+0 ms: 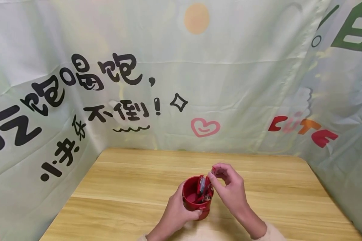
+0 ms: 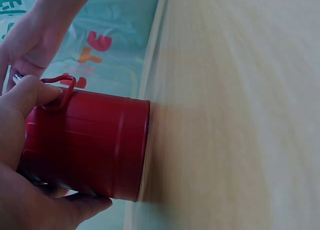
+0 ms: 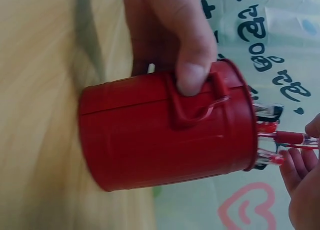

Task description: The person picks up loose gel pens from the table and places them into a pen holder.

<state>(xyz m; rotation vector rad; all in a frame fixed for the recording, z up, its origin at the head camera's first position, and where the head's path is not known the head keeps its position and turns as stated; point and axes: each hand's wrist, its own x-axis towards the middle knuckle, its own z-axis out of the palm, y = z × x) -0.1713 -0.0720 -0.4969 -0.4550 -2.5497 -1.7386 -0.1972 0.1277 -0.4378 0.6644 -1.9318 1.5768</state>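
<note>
My left hand grips a small red metal bucket from its left side, thumb at the wire handle and fingers round the wall. The bucket's base is right at the tabletop in the left wrist view. Several pens with red and clear parts lean inside it toward the right rim. Above that rim, my right hand pinches the upper end of a red pen between thumb and fingers. The lower part of this pen is hidden among the others in the bucket.
A light wood-grain table carries the bucket near its front. Pale printed cloth with lettering and a pink heart hangs behind the table and along both sides.
</note>
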